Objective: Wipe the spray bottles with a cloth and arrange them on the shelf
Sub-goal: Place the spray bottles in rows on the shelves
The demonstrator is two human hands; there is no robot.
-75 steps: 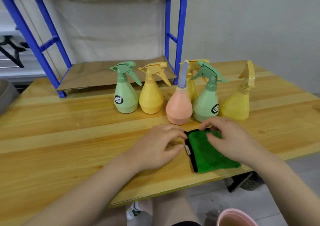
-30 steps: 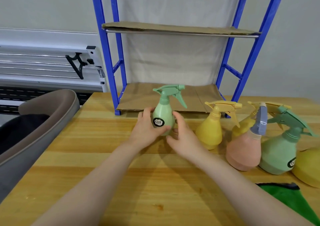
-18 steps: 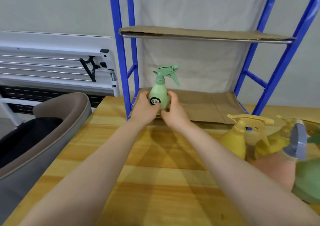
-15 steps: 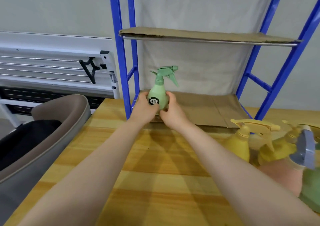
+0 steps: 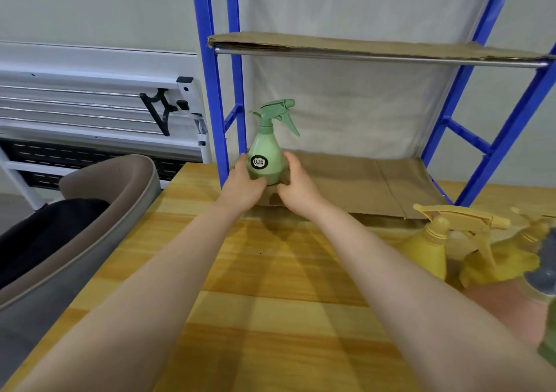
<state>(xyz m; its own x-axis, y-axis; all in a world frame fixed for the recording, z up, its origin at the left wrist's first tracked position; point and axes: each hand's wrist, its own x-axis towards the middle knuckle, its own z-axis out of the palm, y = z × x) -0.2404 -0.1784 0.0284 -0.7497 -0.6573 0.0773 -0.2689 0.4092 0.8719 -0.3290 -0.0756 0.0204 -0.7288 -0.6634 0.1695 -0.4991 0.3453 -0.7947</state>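
Carried forward from the table's middle onto the shelf since a second ago: green spray bottle [image 5: 266, 157], now upright at the left end of the lower cardboard-lined shelf board [image 5: 355, 178], just beside the blue upright [image 5: 210, 90]. Clasped from both sides, left hand [image 5: 243, 185] curled round the left flank of the belly, right hand [image 5: 296, 185] curled round the right flank, fingertips near the round black label. Hard to tell whether the base is fully down on the cardboard or a touch above it. Trigger head pointing right and toward the back cloth.

Waiting at the right edge of the wooden table [image 5: 255, 316]: yellow spray bottle [image 5: 427, 250], a second yellow one behind it, a pink bottle [image 5: 508, 310] with a grey head, partly cut off. No cloth in view. Grey chair [image 5: 99, 211] off to the left.

Probably light, likely empty or nearly so, judging by the easy two-handed carry. Stiff, smooth plastic, a little slippery where the cone narrows; not fragile, though top-heavy with the trigger overhanging and apt to tip if nudged at the head. Best held low on the wide belly, as now, or round the neck under the trigger for a one-handed lift. Loose cardboard underneath may shift or buckle, so worth releasing gently, both hands opening outward.
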